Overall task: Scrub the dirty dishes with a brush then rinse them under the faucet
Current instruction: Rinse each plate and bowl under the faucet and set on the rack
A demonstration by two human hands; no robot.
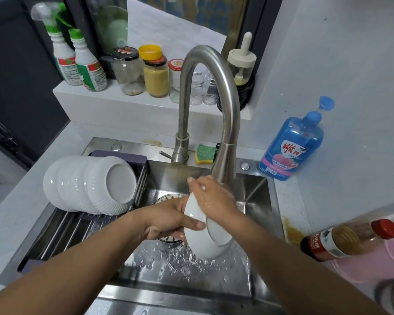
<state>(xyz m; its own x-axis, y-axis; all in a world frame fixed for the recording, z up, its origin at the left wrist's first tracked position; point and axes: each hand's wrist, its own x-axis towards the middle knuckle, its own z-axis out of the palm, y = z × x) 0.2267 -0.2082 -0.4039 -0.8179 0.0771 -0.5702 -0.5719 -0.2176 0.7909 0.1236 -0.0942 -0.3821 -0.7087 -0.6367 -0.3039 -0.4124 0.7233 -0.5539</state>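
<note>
A white bowl [203, 237] is tilted on its side over the steel sink [257, 196], its base turned toward me, under the steel faucet [223, 123]. My left hand [168, 221] grips the bowl's left rim, thumb lying across its outer wall. My right hand [212, 198] is wet and lies over the bowl's top edge, right below the faucet head, fingers curled over the rim. Water splashes in the sink bottom below the bowl. No brush shows.
Several white bowls [89, 185] lie stacked on their sides on a drying rack [62, 233] over the sink's left half. A green-yellow sponge [205, 153] sits behind the faucet. A blue detergent bottle [291, 148] stands right; a sauce bottle [341, 239] lies near a pink basin [371, 264].
</note>
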